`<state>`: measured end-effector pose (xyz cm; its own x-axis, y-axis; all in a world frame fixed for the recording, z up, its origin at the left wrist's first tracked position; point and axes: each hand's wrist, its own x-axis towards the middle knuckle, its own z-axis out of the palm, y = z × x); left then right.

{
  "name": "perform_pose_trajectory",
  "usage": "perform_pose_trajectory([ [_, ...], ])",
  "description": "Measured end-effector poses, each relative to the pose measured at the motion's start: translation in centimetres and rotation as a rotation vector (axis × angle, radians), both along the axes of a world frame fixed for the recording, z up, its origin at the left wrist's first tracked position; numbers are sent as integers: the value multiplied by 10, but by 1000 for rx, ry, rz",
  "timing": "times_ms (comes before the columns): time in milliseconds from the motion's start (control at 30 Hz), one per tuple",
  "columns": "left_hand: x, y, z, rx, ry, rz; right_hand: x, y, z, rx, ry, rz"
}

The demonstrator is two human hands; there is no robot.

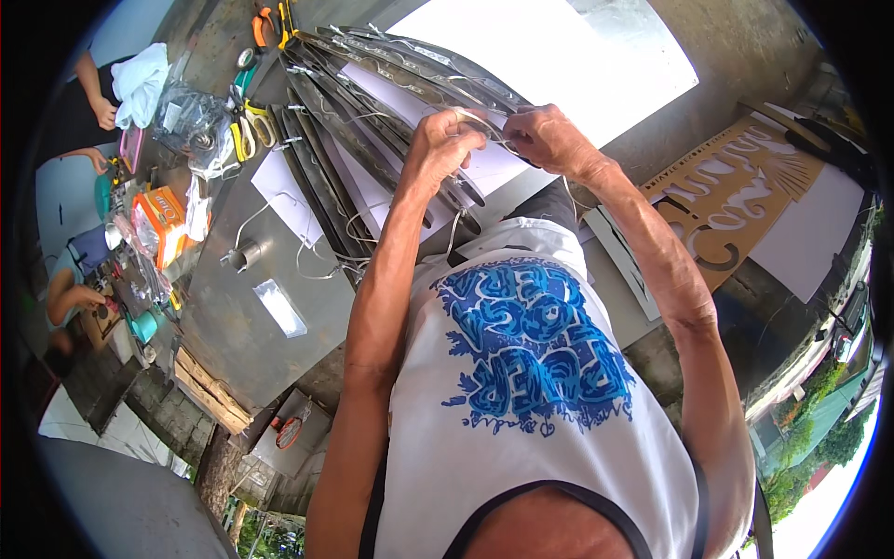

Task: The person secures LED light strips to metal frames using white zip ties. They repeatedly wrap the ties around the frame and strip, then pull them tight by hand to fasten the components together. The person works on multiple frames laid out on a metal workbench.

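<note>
My left hand (445, 147) pinches a thin pale wire (482, 121) that loops across to my right hand (551, 140). The fingers of my right hand are closed on the wire near the end of a dark strip. Several long, dark, curved strips (358, 154) fan out beneath and beyond both hands. Small light modules (368, 61) and thin wires run along some of them. More strips (317, 186) lie to the left, with loose wire trailing off their near ends. What exactly is between the fingertips is too small to make out.
White sheets (605, 56) lie under and beyond the strips on the metal table (223, 307). Yellow-handled scissors (244, 140), orange-handled pliers (265, 28), a plastic bag (200, 121) and an orange box (160, 224) sit left. A brown cut-out board (736, 186) is right. Other people stand far left.
</note>
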<state>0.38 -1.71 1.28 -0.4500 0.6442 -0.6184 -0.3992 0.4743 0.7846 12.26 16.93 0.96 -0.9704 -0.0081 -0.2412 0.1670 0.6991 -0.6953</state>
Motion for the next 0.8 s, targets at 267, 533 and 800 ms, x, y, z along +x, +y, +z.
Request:
perform_pose_trajectory([
  [267, -3, 11, -8, -20, 210, -2, 0, -7, 3, 53, 28, -39],
  [533, 4, 7, -22, 106, 929, -111, 4, -7, -2, 10, 59, -62],
  [800, 13, 2, -38, 93, 822, -126, 6, -12, -2, 26, 84, -73],
])
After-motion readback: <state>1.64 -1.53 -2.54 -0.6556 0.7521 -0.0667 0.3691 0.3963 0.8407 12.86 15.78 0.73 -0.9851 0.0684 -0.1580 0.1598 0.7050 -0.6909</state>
